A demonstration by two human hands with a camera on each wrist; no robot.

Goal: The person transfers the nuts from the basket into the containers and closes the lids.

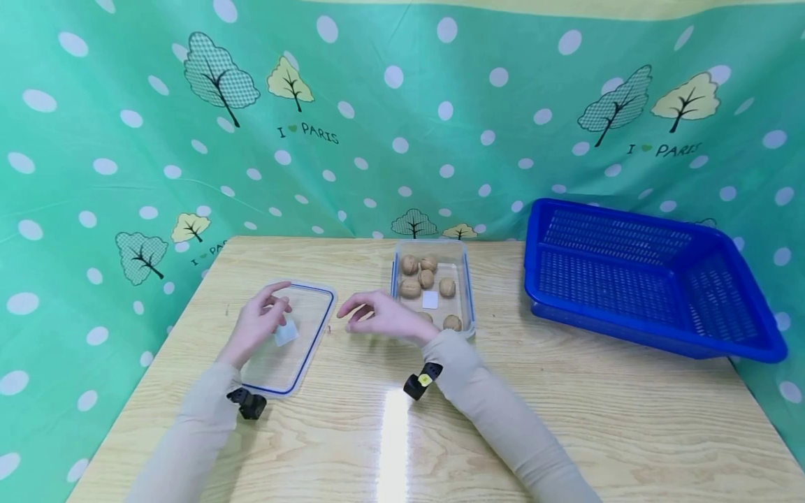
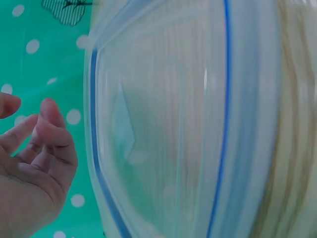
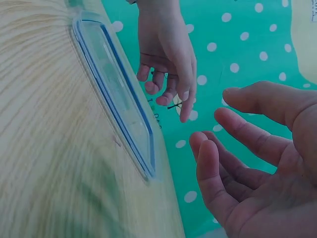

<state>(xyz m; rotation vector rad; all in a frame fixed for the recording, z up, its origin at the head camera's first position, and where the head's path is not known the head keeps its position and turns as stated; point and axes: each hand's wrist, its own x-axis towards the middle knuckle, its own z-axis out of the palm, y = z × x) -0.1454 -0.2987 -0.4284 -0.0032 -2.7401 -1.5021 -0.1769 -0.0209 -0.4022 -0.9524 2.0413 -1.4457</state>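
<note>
A clear plastic lid (image 1: 267, 369) with a blue seal lies on the table at the left, with a pale square label (image 1: 286, 333) on it. Over the lid hovers my left hand (image 1: 256, 323), fingers loosely bent and holding nothing; the left wrist view shows the lid (image 2: 163, 163) beside that hand (image 2: 39, 168). My right hand (image 1: 385, 316) is raised between the lid and a clear container (image 1: 469, 297), its fingers relaxed and empty in the right wrist view. Several walnuts (image 1: 410, 288) sit inside the container, some partly hidden by my right forearm.
A large blue plastic basket (image 1: 629, 328) stands at the right side of the wooden table (image 1: 503, 391). Behind the table hangs a green dotted cloth (image 1: 377, 140). Tiny brown crumbs (image 1: 328, 329) lie near the lid's right edge.
</note>
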